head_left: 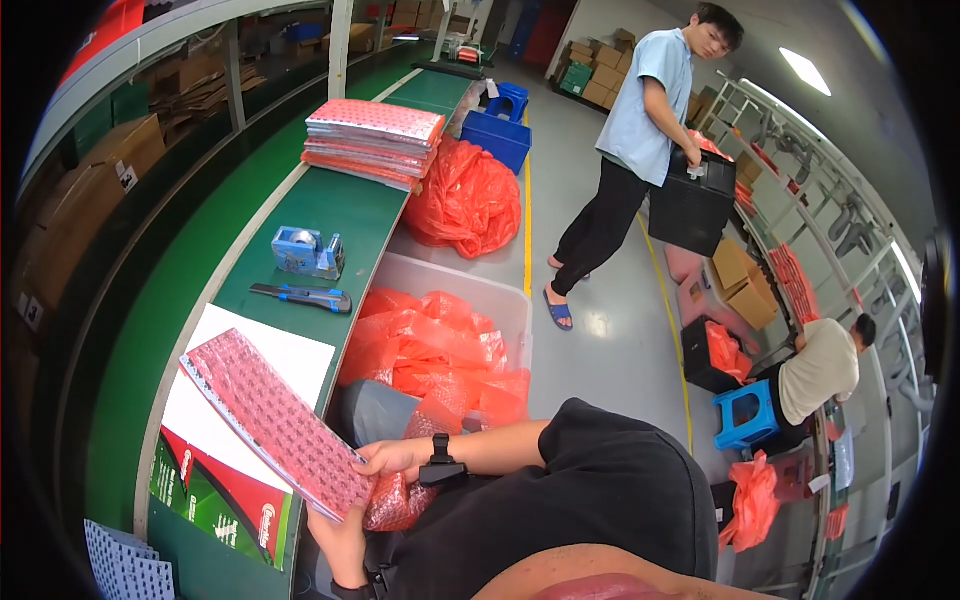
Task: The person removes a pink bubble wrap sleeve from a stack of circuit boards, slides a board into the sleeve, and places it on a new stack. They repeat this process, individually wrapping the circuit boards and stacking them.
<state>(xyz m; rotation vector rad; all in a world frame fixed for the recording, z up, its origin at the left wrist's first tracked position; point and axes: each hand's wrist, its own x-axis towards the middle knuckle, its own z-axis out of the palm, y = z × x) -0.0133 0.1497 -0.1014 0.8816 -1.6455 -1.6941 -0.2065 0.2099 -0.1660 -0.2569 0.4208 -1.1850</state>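
Observation:
Both hands hold one end of a long flat panel with rows of dark marks, covered in clear red bubble wrap. My right hand pinches its near upper corner, thumb on top. My left hand grips the lower corner from below, its fingers partly hidden. Loose red bubble wrap hangs from that end beside my hands. The panel's far end is over a white sheet and a green and red printed cardboard piece on the green bench.
Farther along the bench are a utility knife, a blue tape dispenser and a stack of wrapped panels. Pale blue panels lie lower left. Beside the bench stands a clear bin of red wrap. A person carries a black box; another sits right.

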